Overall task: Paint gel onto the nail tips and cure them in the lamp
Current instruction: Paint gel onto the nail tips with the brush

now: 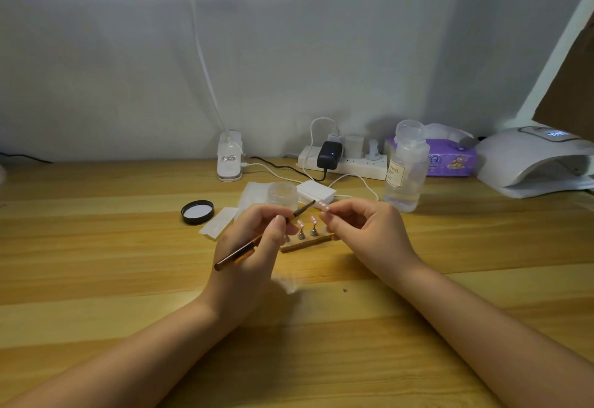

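Listing outward from the wooden holder block [305, 242]:

- Left hand [257, 246], just nearer than the block: fingers curled round a brush [266, 235], long axis rising from lower left to upper right, bristle end aimed at the right hand.
- Right hand [363, 230], beside the block's right end: fingertips pinch one nail tip [323, 205], a short way right of the bristles.
- On the block: two pink tips on stands [307, 229], upright.
- Just beyond: open gel jar [283, 193]; its black lid [197, 211] to the left.
- Far right of the block: curing lamp [533, 163], well apart; right hand judged nearer.
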`<state>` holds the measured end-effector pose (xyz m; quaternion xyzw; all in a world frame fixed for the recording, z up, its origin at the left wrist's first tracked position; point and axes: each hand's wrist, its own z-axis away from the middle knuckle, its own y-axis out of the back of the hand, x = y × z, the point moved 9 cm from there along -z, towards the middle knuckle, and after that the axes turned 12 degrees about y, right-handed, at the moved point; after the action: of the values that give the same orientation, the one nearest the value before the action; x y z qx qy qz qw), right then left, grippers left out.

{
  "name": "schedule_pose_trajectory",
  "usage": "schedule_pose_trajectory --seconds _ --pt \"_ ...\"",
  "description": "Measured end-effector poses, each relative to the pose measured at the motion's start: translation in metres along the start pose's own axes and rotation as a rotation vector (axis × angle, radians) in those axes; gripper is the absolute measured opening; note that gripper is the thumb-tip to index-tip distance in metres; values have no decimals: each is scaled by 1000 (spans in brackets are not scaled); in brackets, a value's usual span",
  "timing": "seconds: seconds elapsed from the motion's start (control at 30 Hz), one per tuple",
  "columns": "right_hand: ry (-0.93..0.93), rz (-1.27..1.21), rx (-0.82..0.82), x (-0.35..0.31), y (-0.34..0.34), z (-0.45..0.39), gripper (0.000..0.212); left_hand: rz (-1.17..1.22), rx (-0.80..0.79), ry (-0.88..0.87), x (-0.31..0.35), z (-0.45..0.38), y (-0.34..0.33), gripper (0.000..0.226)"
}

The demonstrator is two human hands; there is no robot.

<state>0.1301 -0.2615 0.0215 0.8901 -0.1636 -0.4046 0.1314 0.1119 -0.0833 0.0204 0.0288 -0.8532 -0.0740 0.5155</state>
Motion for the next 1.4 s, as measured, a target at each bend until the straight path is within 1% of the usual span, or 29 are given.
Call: schedule_pose_trajectory --seconds 0.2,0.33,0.47,0.63,0.8,0.97,1.07,1.17,1.27,1.4 --pt "10 37 31 -1 3 -1 16 -38 -5 -40 5 3 -1 20" --pt "13 52 38 -1 4 -1 15 -63 -19 -38 5 3 -2 30" --pt "3 69 50 1 7 -2 18 -30 -47 -24 4 2 -2 28" --pt "4 77 53 1 7 -3 25 7 -42 -24 4 3 -1 26" --pt "-1 84 56 1 8 -2 20 -48 -53 -41 5 3 -4 24" --pt "9 99 54 1 7 -2 20 -28 -70 -29 4 4 -4 20" --pt "5 99 50 2 6 -1 19 -6 -66 -32 7 5 -3 27" --pt "3 103 52 2 7 -2 18 -11 -51 -42 8 6 -3 29" --pt "9 113 58 2 8 -2 15 -35 -34 -50 8 5 -4 21" --pt "45 162 49 -2 7 -3 13 -19 -68 -21 5 5 -7 22"
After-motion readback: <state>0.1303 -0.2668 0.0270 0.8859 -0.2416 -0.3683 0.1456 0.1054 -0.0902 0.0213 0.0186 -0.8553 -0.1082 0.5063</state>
